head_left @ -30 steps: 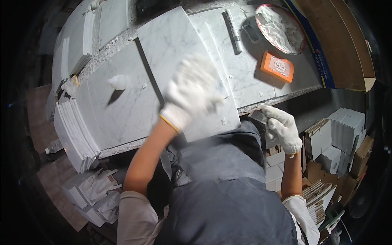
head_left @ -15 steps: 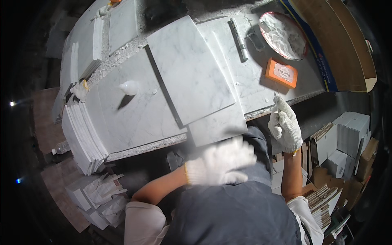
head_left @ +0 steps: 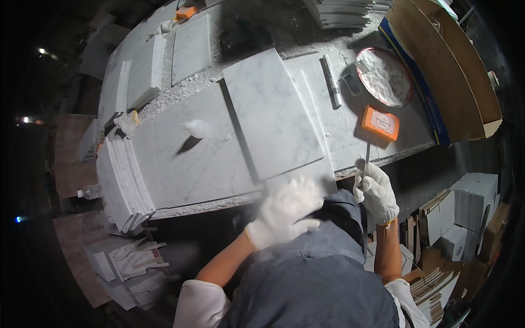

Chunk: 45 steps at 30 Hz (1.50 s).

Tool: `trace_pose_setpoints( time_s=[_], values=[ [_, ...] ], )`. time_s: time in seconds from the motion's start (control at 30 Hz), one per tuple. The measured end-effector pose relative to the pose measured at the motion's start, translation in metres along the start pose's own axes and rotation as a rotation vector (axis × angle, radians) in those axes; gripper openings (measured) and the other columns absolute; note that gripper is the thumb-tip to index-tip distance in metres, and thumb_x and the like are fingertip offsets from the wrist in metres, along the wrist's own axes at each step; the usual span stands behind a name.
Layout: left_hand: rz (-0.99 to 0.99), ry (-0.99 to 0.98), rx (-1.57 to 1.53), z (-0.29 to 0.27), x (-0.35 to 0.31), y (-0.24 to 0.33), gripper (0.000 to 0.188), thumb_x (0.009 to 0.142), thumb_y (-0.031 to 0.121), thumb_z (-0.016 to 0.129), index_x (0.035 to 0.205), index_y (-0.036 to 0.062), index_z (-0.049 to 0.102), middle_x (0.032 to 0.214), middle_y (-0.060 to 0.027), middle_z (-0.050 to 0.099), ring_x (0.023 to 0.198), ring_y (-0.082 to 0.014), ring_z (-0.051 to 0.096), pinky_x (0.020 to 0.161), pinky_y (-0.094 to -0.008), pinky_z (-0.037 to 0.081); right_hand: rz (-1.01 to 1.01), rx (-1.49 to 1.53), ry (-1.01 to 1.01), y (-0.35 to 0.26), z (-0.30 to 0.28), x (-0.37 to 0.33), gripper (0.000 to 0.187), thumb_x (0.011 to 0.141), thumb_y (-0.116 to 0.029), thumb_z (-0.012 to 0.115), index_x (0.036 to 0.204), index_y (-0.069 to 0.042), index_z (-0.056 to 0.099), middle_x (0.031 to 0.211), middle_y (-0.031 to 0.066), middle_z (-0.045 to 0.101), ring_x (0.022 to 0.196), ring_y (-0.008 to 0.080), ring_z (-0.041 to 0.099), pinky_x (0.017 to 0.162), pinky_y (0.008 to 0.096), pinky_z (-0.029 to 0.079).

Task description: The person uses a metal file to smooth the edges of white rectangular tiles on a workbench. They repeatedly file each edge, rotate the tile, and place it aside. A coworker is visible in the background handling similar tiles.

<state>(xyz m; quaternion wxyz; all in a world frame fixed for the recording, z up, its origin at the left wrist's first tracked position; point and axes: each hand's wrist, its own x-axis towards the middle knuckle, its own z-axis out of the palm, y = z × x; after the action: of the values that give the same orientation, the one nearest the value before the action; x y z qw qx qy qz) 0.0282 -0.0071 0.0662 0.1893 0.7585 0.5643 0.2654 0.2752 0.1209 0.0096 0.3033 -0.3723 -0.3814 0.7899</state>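
My left hand (head_left: 287, 212), in a white knit glove and blurred by motion, is over the front edge of the marble tiles, fingers apart, holding nothing. A white, grey-veined tile (head_left: 273, 115) lies askew on other tiles, one of which (head_left: 326, 178) juts out below it. My right hand (head_left: 377, 192), also gloved, is closed around a thin grey strip (head_left: 367, 150) just off the bench edge. The strip points up toward an orange hand pad (head_left: 380, 123); its exact kind is unclear. A marker pen (head_left: 331, 81) lies beyond, left of a red-rimmed bowl (head_left: 384, 103) of white material.
A small white pointed bottle (head_left: 195, 129) lies on the left slab. Stacked tiles (head_left: 123, 183) stand at the bench's left end. An open cardboard box (head_left: 454, 65) sits at the far right. White boxes (head_left: 474, 191) stand below it. A plastic bottle (head_left: 90, 191) is at left.
The whole view has shifted, with the bench lower in it. My left hand has moved closer to the tiles' front edge. The strip in my right hand now shows its flat side.
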Motion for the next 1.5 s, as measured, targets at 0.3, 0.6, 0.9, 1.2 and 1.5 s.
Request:
trace_pose_setpoints(
  time_s=[0.3,0.6,0.9,1.2,1.5],
  values=[
    [-0.133,0.316,-0.038,-0.028,-0.019,-0.033,0.035,0.092,0.025,0.073,0.115,-0.0003,0.072,0.108,-0.0173,0.074,0.104,-0.0361,0.07,0.095,-0.0431,0.054,-0.022,0.092,-0.019,0.009,0.018,-0.008,0.034,0.096,-0.029,0.071,0.113,-0.001,0.066,0.09,0.0016,0.066,0.075,0.0085,0.058,0.065,0.0228,0.047],
    [-0.219,0.187,0.208,-0.034,-0.009,-0.052,0.047,0.092,0.034,0.07,0.129,0.0048,0.068,0.108,-0.0151,0.073,0.097,-0.0294,0.071,0.089,-0.0389,0.056,-0.02,0.031,-0.06,0.016,0.025,-0.021,0.028,0.098,-0.02,0.07,0.116,0.001,0.064,0.094,0.0068,0.066,0.075,0.0153,0.061,0.062,0.0283,0.05],
    [-0.708,0.268,-1.069,-0.012,-0.065,-0.014,0.028,0.1,0.011,0.062,0.125,0.0023,0.07,0.101,-0.0041,0.073,0.072,-0.0065,0.065,0.055,-0.0209,0.051,-0.027,-0.063,-0.071,0.019,0.029,-0.021,0.026,0.1,-0.025,0.068,0.112,-0.002,0.064,0.092,0.0038,0.066,0.074,0.0132,0.061,0.063,0.0272,0.049],
    [-0.351,0.589,-0.011,0.011,-0.035,-0.014,0.038,0.096,0.011,0.068,0.133,0.0034,0.063,0.121,-0.0191,0.068,0.109,-0.0343,0.067,0.095,-0.0382,0.053,-0.05,-0.242,0.018,-0.004,0.062,-0.002,0.035,0.107,-0.035,0.055,0.112,-0.002,0.061,0.095,0.0099,0.069,0.07,0.0136,0.066,0.059,0.0267,0.054],
    [-0.123,0.343,0.451,0.004,0.024,-0.063,0.046,0.098,0.035,0.06,0.136,0.0095,0.063,0.146,-0.0155,0.055,0.14,-0.033,0.045,0.122,-0.0446,0.029,-0.164,-0.302,0.033,0.017,0.069,0.041,0.03,0.107,-0.03,0.054,0.118,-0.002,0.06,0.097,0.0085,0.067,0.083,0.0166,0.073,0.067,0.032,0.062]
  ],
)
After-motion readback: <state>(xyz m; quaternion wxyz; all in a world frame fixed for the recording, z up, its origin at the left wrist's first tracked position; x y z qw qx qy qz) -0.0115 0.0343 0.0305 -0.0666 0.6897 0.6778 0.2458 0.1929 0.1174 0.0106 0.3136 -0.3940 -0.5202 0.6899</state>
